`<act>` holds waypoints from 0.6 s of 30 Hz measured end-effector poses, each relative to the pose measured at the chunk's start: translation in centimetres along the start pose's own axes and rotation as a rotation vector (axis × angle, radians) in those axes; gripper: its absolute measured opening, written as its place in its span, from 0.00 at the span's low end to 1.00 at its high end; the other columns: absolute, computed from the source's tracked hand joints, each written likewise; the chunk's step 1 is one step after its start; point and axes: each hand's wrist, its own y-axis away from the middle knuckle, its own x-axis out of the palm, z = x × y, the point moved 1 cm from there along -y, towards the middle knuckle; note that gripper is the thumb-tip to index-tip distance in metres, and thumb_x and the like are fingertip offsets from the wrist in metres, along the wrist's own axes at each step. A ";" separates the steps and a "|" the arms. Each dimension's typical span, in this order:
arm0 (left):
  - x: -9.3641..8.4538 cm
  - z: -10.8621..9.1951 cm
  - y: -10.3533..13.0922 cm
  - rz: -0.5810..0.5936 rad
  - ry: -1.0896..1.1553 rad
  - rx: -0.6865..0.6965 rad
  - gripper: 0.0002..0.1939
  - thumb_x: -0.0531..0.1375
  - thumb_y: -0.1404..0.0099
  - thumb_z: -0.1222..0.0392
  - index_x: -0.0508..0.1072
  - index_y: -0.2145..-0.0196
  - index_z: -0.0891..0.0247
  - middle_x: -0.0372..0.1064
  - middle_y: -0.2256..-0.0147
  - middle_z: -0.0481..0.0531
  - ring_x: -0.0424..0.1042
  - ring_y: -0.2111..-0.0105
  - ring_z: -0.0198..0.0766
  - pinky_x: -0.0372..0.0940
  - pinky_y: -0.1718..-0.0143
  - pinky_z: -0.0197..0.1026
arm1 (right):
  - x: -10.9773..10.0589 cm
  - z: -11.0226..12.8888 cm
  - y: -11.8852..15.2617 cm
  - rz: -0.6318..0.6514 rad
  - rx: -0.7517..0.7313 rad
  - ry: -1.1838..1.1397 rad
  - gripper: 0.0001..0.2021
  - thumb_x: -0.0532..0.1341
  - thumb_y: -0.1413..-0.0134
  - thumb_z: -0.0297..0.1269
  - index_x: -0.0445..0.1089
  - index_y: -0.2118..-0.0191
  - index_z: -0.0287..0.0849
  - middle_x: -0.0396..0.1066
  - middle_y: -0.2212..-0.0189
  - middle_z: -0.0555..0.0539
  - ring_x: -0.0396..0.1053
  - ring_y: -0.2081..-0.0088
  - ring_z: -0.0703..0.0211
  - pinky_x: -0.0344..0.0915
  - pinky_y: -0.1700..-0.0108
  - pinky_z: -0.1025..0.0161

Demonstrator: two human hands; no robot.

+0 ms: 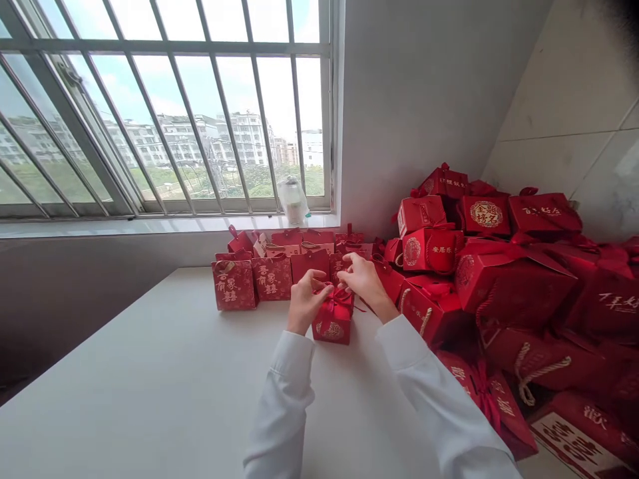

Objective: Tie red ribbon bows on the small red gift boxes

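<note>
Two bare hands work close over one small red box [331, 330] in the head view, our only one, and we find that box just below the picture's centre, toward six o'clock, upright on the white table [150, 372]. Taking the box as the middle of our dial, we judge the ribbon bow [338, 303] on its top to be the weak point: an uneven pull from either side could slacken the loops, or skew the lid area and drag the light carton across the smooth surface. A careless sweep toward ten o'clock could topple the upright patterned red bags [271, 279], which stand near one another there. Toward three o'clock, the heaped red boxes [516, 273] lean and overlap, so we would expect a nudge from the right sleeve [434, 392] to set some sliding.

As for the hands, we see the left hand [307, 301] at ten o'clock, thumb and forefinger partly bent, their tips at the bow. The right hand [367, 283] sits between one and two o'clock, fingers loosely curled, its tips near the ribbon's upper edge. Whether either one pinches the ribbon, we cannot tell at this size.
</note>
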 end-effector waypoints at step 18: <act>-5.1 2.5 0.6 0.479 -0.378 -0.088 0.41 0.63 0.53 0.69 0.59 0.42 0.52 0.60 0.44 0.49 0.59 0.43 0.43 0.59 0.46 0.39 | 7.9 -9.8 9.1 -0.062 0.016 0.416 0.24 0.46 0.53 0.13 0.68 0.52 0.31 0.61 0.48 0.32 0.60 0.45 0.45 0.60 0.47 0.55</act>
